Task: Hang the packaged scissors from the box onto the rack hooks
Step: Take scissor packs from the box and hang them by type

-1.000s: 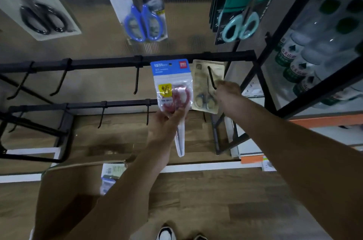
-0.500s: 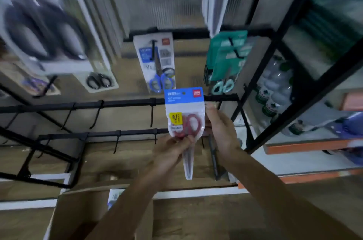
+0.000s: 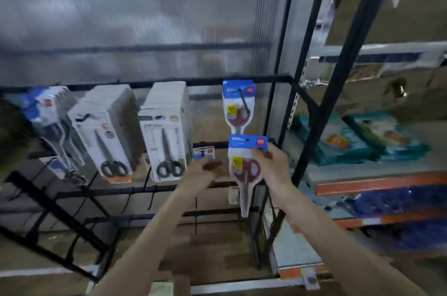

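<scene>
Under a hung pack [image 3: 238, 107], right hand [image 3: 273, 170], fingers pinching packaged scissors [image 3: 244, 176], left hand [image 3: 205, 172] beside, fingers loose, empty

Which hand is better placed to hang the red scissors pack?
Right: the right hand grips the pack just below the hook bearing a matching pack; the left hand holds nothing.

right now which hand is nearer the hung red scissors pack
Right. The right hand, holding a second pack, is just below the hanging pack; the left hand sits lower-left.
</scene>
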Demonstrator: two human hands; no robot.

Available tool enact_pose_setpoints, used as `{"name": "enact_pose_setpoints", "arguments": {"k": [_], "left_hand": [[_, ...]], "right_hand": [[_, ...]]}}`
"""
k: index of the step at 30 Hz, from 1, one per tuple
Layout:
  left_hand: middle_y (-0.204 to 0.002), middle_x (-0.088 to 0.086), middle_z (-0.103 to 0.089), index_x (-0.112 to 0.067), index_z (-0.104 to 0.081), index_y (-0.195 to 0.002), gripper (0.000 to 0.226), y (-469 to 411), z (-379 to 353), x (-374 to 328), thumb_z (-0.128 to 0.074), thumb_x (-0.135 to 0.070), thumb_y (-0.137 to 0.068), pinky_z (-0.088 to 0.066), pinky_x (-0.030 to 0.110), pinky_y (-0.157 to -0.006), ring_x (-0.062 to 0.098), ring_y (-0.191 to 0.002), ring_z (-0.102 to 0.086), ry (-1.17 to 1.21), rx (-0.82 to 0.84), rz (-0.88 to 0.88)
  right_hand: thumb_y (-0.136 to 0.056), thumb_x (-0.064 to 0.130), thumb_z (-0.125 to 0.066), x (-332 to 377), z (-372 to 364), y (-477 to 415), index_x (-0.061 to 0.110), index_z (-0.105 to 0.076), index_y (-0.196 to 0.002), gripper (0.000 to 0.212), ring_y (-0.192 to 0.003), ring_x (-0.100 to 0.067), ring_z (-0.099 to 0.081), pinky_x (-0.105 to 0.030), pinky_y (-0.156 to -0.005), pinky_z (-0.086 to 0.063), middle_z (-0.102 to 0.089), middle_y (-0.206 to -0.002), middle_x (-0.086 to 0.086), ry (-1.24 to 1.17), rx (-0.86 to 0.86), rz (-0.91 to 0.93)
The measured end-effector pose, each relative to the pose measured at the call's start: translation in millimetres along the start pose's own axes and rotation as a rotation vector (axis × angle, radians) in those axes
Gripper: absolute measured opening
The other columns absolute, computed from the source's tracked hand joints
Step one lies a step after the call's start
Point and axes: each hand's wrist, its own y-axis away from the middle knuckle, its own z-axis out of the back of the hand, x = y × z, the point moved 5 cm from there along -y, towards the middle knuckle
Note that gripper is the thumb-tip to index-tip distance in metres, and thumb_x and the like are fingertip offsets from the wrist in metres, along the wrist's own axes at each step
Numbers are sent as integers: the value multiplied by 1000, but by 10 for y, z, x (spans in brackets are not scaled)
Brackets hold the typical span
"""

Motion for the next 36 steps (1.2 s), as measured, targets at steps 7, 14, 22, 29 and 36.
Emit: {"name": "enact_pose_setpoints", "arguments": {"k": [7,14,22,29,36], "left_hand": [[-116,14,-71,-7,-66,-119,27,-30,243,-645,-62,-11,-92,-50,35,-87,33,-110,-65,-570,-168,-189],[-143,19,-52,-4,-48,-143,50,88,244,-774,-61,-11,-95,-41,39,-110,32,-134,-49,-739,-185,-187],[-147,14,-52,-7,-42,-150,57,118,197,-852,-59,-8,-95,-44,42,-110,32,-135,-50,-750,-156,-179],[-159,5,-30,-17,-31,-154,73,245,166,-862,-62,-2,-90,-37,45,-116,28,-148,-28,-934,-158,-295],[-166,5,-18,-26,-33,-153,75,477,262,-850,-65,-4,-89,-19,48,-126,30,-156,-8,-1071,-147,-497]], "right_hand": [[-99,28,-61,629,39,-216,25,-67,-89,13,-90,-26,-73,-45,-84,-57,-74,-94,-7,61,-26,85],[-100,30,-58,718,31,-275,16,-67,-99,17,-86,-16,-72,-28,-71,-55,-73,-95,-4,98,-23,126],[-99,25,-58,523,-14,-451,18,-69,-99,12,-89,-20,-70,-38,-81,-57,-73,-96,-5,116,-99,31],[-100,32,-57,603,-101,-738,12,-73,-92,27,-76,-21,-66,-29,-60,-48,-71,-85,-6,244,-173,-8],[-98,39,-57,720,-230,-1159,5,-70,-99,36,-95,-34,-68,-38,-78,-53,-71,-102,-15,456,-182,-91]]}}
